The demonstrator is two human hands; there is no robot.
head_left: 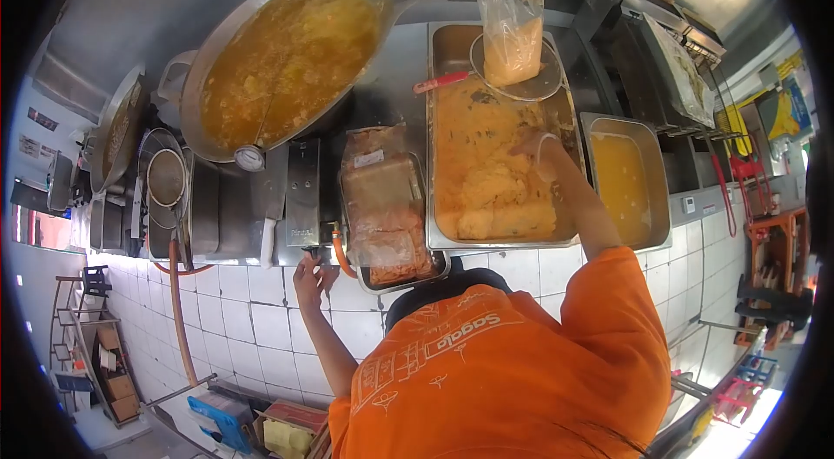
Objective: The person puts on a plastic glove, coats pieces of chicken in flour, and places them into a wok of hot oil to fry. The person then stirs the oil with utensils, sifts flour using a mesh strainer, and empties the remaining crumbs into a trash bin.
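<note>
Right hand point(528, 147) and left hand point(313, 280) are held well apart; whether either is closed cannot be told. Orange mix point(486, 194) is touched by the nearer right, inside a metal tray point(452, 40) aligned lengthwise twelve to six; from the left, beside the stove point(303, 198), two o'clock.

A kitchen: large wok point(195, 116), strainer point(166, 178), knife point(268, 237)

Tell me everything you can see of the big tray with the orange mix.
The tray is rectangular, silvery and metal-looking, with a flat rim. Clumpy orange mix covers most of its floor. The right hand is in the mix. At the far end sits a round utensil bearing a clear bag; a red handle crosses the left rim.
</note>
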